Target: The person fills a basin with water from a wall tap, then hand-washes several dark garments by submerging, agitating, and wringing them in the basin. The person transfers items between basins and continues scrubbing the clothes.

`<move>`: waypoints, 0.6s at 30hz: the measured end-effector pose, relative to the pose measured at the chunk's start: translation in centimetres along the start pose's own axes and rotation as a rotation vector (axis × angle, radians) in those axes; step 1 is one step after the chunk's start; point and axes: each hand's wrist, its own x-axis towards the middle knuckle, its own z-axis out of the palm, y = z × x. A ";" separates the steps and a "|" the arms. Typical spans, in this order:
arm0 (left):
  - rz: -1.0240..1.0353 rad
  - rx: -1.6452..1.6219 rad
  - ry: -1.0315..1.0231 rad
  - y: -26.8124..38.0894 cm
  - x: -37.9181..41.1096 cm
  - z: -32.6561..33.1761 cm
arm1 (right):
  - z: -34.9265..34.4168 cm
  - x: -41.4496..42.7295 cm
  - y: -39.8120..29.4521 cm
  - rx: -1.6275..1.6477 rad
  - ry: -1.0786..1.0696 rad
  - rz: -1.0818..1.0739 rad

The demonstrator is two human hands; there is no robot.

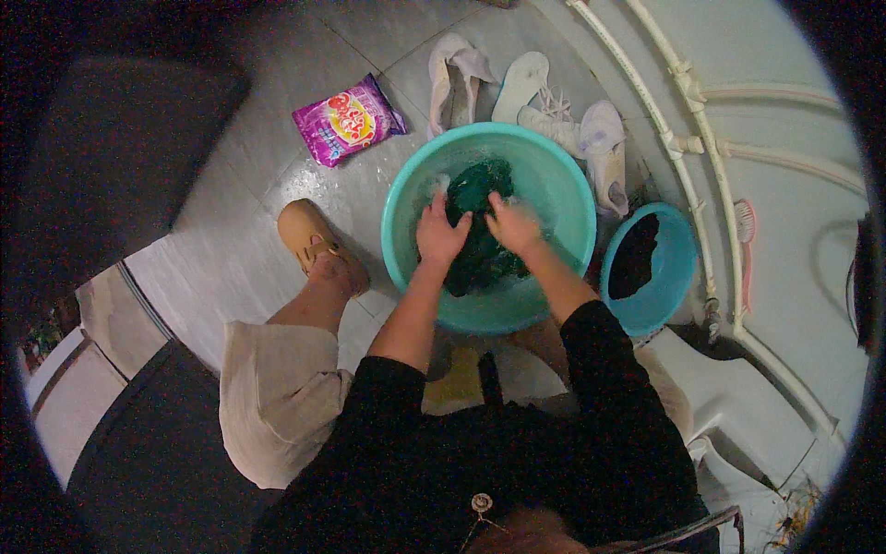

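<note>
A round turquoise plastic basin on the floor before me holds water and a soaked dark green cloth. My left hand is at the cloth's left edge, thumb against the fabric and fingers spread; its grip is unclear. Something white, perhaps suds, shows at its fingertips. From the right, my right hand, slightly blurred, has its thumb and forefinger closed on the cloth. Both forearms reach over the basin's near rim.
A purple detergent bag lies on the grey tiles. Pale shoes and an insole sit beyond the basin. To the right, a smaller blue basin contains dark fabric. Pipes and a pink-handled brush line the wall.
</note>
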 end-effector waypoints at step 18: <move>-0.796 -1.212 -0.353 1.7 1.3 -0.9 | -2.9 -4.1 -8.4 0.567 0.521 -0.180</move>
